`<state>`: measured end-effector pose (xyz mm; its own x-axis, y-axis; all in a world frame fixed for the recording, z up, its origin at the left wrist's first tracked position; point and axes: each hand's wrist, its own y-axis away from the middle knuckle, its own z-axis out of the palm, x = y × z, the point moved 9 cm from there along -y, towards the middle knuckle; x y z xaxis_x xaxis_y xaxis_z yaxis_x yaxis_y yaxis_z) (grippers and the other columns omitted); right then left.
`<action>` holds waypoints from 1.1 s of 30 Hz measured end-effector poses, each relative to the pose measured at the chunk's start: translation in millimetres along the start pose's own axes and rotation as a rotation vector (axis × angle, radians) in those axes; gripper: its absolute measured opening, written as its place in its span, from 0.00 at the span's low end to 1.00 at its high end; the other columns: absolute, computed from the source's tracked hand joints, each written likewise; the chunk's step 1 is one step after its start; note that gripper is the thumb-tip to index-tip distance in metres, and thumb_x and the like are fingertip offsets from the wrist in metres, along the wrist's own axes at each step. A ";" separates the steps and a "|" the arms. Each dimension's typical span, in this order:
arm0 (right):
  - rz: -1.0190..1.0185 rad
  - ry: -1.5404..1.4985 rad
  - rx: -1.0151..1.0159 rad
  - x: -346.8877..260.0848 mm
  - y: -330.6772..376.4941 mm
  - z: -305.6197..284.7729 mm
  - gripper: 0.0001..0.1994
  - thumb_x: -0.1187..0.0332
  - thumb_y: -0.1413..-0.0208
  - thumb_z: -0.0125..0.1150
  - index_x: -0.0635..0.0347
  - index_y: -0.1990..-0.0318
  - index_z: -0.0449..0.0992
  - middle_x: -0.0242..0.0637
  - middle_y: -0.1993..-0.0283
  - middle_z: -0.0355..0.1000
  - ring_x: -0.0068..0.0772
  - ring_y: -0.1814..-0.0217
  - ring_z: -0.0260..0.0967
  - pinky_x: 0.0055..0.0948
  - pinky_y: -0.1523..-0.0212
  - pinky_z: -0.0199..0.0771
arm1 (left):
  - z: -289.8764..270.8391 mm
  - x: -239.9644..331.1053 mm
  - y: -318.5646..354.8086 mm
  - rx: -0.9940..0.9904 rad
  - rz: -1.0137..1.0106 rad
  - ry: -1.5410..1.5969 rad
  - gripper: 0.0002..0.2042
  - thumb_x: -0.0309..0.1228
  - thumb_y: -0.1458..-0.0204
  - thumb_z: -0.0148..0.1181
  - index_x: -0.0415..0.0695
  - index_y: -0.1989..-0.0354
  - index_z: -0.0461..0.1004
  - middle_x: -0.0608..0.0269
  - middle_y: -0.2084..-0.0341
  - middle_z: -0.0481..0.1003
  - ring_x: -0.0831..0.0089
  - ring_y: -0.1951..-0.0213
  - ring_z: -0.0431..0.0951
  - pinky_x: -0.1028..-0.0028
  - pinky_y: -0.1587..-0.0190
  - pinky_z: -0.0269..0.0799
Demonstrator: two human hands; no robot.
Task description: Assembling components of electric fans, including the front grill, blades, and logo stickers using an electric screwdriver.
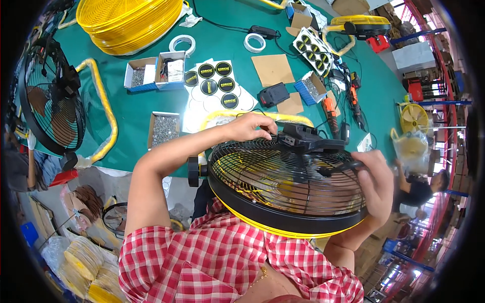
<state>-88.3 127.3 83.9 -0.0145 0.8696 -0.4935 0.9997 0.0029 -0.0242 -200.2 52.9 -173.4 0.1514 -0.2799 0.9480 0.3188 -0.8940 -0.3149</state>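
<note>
A black and yellow floor fan (283,212) leans against my front, its black wire rear guard turned up and its yellow edge toward my checked shirt. On its back sits a black motor housing (303,140). My left hand (251,127) is closed in a pinch at the housing's left side; what its fingertips hold is too small to make out. My right hand (376,189) grips the fan's right rim, fingers over the guard beside a black lead. Behind the fan runs its bent yellow stand tube (298,119), and a black knob (193,171) sticks out at the left.
On the green table (222,38) lie a screw box (164,129), round stickers (209,88), a battery pack (273,94), tape rolls (254,43) and orange power screwdrivers (331,116). Yellow guards (129,22) are stacked at the back. Another fan (53,101) stands left; a co-worker (422,189) is at right.
</note>
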 end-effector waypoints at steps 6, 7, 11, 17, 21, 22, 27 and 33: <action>0.028 -0.031 -0.009 2.2 -1.3 -1.7 0.17 0.63 0.50 0.54 0.68 0.58 0.72 0.42 0.66 0.66 0.36 0.66 0.62 0.28 0.62 0.61 | 4.3 -1.2 -8.5 -0.023 0.044 -0.025 0.08 0.27 0.55 0.60 0.39 0.68 0.71 0.62 0.70 0.75 0.72 0.64 0.75 0.73 0.60 0.69; 0.018 -0.030 -0.010 1.8 -1.4 -2.0 0.18 0.63 0.51 0.55 0.68 0.58 0.72 0.42 0.66 0.66 0.36 0.65 0.62 0.28 0.61 0.61 | 4.5 0.8 -9.8 -0.025 0.045 -0.022 0.08 0.27 0.55 0.60 0.39 0.68 0.71 0.62 0.70 0.75 0.72 0.64 0.75 0.73 0.60 0.69; 0.015 -0.040 0.005 0.0 -2.9 -3.4 0.18 0.62 0.51 0.55 0.68 0.58 0.72 0.43 0.66 0.66 0.37 0.65 0.62 0.28 0.61 0.61 | 0.3 1.5 -14.1 -0.014 -0.100 -0.091 0.08 0.27 0.56 0.62 0.40 0.69 0.71 0.64 0.75 0.75 0.77 0.72 0.77 0.76 0.69 0.70; 0.028 -0.010 -0.013 -2.1 -4.1 -5.3 0.15 0.68 0.51 0.54 0.68 0.58 0.71 0.43 0.66 0.66 0.39 0.65 0.61 0.29 0.61 0.61 | -4.7 -15.4 -25.4 -0.019 -0.256 -0.111 0.16 0.26 0.60 0.65 0.43 0.63 0.66 0.67 0.75 0.74 0.83 0.79 0.73 0.81 0.78 0.66; -0.021 0.036 -0.031 7.7 -26.4 -2.4 0.12 0.78 0.49 0.47 0.64 0.57 0.70 0.43 0.66 0.66 0.41 0.64 0.63 0.29 0.61 0.62 | -6.0 -50.8 -22.6 -0.082 -0.418 0.069 0.24 0.24 0.59 0.63 0.46 0.52 0.60 0.68 0.59 0.69 0.84 0.75 0.73 0.81 0.78 0.67; -0.027 0.038 -0.044 16.2 -34.9 -1.3 0.12 0.78 0.49 0.46 0.63 0.57 0.70 0.43 0.65 0.67 0.41 0.64 0.63 0.30 0.60 0.62 | -3.6 -58.9 -19.0 -0.140 -0.499 0.155 0.25 0.23 0.58 0.61 0.44 0.50 0.61 0.66 0.59 0.69 0.82 0.70 0.73 0.80 0.72 0.70; -0.133 -0.072 -0.028 51.1 -72.9 -1.7 0.12 0.70 0.43 0.47 0.62 0.54 0.70 0.38 0.67 0.68 0.31 0.65 0.64 0.26 0.59 0.64 | -46.1 -104.5 4.8 -0.038 -0.613 0.266 0.14 0.30 0.48 0.53 0.41 0.53 0.70 0.66 0.61 0.73 0.80 0.60 0.72 0.79 0.58 0.67; -0.100 0.031 -0.089 83.4 -104.3 5.6 0.13 0.66 0.41 0.46 0.56 0.50 0.70 0.31 0.75 0.62 0.20 0.71 0.61 0.21 0.68 0.62 | -30.0 -36.6 74.5 0.462 -0.557 0.616 0.16 0.41 0.45 0.46 0.46 0.53 0.69 0.64 0.57 0.72 0.73 0.54 0.71 0.72 0.52 0.67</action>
<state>-193.9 196.8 40.3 -0.1146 0.8775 -0.4657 0.9911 0.1329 0.0065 -210.1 -14.0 -230.2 -0.6118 -0.1083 0.7836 0.5551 -0.7645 0.3278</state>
